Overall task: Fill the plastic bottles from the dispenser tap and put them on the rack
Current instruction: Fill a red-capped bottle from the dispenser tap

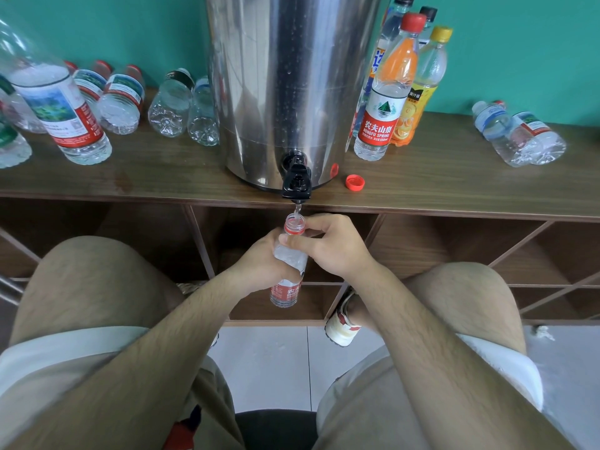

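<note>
A clear plastic bottle [289, 261] with a red label and red neck ring stands upright under the black tap [296, 183] of the steel dispenser [292, 86]. A thin stream of water runs from the tap into its open mouth. My left hand [259, 264] grips the bottle's body from the left. My right hand [334, 245] holds it near the neck from the right. The bottle's red cap [355, 182] lies on the wooden top, right of the tap.
Several bottles lie on their sides on the wooden top [130, 180] left of the dispenser and at the far right [516, 138]. Capped bottles [389, 92] stand upright just right of the dispenser. Wooden rack compartments [454, 248] open below the top. My knees flank the bottle.
</note>
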The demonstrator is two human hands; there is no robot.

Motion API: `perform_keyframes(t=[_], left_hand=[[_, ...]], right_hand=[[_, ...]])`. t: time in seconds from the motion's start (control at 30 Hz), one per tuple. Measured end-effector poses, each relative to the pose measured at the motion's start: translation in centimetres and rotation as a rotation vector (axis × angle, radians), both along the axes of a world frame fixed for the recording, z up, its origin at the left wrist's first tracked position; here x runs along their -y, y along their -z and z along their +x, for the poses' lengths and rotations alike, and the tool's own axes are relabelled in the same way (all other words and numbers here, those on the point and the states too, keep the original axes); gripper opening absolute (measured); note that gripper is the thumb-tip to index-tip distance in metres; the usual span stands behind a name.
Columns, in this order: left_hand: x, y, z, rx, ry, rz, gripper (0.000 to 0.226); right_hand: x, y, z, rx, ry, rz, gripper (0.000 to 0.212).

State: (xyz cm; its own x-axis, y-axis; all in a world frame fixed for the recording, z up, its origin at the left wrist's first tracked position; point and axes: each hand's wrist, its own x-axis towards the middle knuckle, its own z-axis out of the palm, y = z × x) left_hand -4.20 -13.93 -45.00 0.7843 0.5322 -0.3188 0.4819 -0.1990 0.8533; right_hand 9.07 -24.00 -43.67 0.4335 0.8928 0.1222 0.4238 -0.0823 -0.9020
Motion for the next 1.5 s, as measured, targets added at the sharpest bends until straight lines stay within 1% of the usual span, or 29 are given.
perform_keyframes(t=[0.1, 0.27, 0.43, 0.57, 0.73, 0.87, 0.97, 1.13, 1.3, 1.4, 1.5], left_hand=[[-0.09, 0.10, -0.07, 0.007, 0.009, -0.004, 0.078], [-0.04, 0.07, 0.01, 0.006, 0.022, 0.000, 0.076], [0.01, 0.01, -0.07, 0.003, 0.002, -0.012, 0.083], [-0.03, 0.04, -0.02, 0.003, 0.014, 0.000, 0.077], [-0.10, 0.13, 0.00, 0.007, 0.005, -0.007, 0.075], [-0.03, 0.17, 0.04, -0.008, 0.000, 0.003, 0.078], [-0.04, 0.23, 0.04, -0.006, -0.010, 0.007, 0.073], [0.06, 0.18, 0.13, 0.003, -0.002, 0.008, 0.071], [0.05, 0.11, -0.06, -0.002, -0.007, -0.020, 0.074], [0.08, 0.06, -0.08, 0.012, -0.032, -0.060, 0.067], [0.19, -0.15, -0.09, -0.023, 0.006, -0.011, 0.076]], right_hand=[[-0.01, -0.01, 0.01, 0.002, 0.012, -0.009, 0.031], [0.02, -0.08, 0.03, 0.013, 0.014, -0.018, 0.025], [0.02, -0.19, 0.00, 0.017, 0.018, -0.024, 0.026], [0.02, -0.10, -0.05, 0.022, 0.019, -0.022, 0.025], [0.04, -0.10, 0.02, 0.009, 0.017, -0.018, 0.023], [0.05, -0.12, 0.02, 0.015, 0.012, -0.027, 0.024], [0.06, -0.07, 0.05, 0.008, 0.013, -0.030, 0.024], [-0.02, 0.12, 0.06, 0.004, 0.011, -0.019, 0.023], [0.01, 0.20, 0.11, 0.005, 0.007, -0.025, 0.022], [-0.01, 0.27, 0.13, 0.014, 0.005, -0.024, 0.023], [-0.02, 0.29, 0.16, 0.010, 0.004, -0.025, 0.023]])
